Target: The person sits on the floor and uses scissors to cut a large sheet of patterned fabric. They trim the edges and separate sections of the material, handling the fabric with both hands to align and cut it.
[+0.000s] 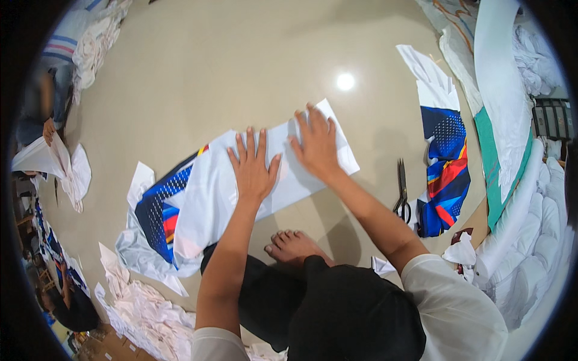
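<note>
A folded piece of fabric [212, 174], white on its upper face, lies on the floor before me. At its left end a blue patterned side with red and yellow shows, among crumpled pale folds. My left hand [252, 171] rests flat on the middle of the white face, fingers spread. Further right, my right hand [316, 144] lies palm down near the fabric's right end, its fingers apart. Neither hand grips anything. Black-handled scissors [402, 191] lie on the floor to the right, apart from both hands.
Another blue, red and white patterned fabric piece [445, 162] lies beyond the scissors. White rolls and bundles [530, 234] line the right edge. Crumpled pale cloth [141, 316] is heaped at lower left. One person's hand [48, 131] holds white cloth at far left; another person [72, 304] sits lower.
</note>
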`<state>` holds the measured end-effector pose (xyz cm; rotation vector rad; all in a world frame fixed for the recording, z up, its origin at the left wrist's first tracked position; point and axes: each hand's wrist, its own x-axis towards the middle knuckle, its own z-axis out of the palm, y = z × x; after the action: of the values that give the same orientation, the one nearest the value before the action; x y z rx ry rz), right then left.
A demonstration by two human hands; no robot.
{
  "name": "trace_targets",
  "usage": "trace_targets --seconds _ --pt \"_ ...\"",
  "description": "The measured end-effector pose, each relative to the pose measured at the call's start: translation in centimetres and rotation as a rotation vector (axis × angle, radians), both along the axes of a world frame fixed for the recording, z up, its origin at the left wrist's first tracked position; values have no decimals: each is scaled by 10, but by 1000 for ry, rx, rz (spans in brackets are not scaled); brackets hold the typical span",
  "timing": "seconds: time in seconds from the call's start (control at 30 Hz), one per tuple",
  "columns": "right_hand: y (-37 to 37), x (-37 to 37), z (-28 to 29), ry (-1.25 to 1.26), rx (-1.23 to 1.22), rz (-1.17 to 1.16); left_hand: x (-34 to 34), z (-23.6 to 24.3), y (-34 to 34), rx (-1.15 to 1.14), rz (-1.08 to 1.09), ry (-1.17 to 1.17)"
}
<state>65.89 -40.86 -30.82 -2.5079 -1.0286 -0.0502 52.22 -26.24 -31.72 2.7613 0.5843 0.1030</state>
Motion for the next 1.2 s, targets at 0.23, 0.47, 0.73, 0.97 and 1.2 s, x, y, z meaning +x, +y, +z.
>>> trace_targets --seconds 0.23,0.47,0.73,0.97,1.2 --pt "-17 -5 -4 94 -197 -153 0 6 0 9 -5 20" --pt "-38 -13 -8 153 -197 -225 -5 8 11 -8 -46 81" --pt "-41 -10 -17 93 -185 -205 -41 22 72 69 -130 183" --pt "12 1 -10 123 -172 5 -107 7 109 81 43 192" --pt "77 -17 -13 21 -91 264 -174 -6 87 22 366 186"
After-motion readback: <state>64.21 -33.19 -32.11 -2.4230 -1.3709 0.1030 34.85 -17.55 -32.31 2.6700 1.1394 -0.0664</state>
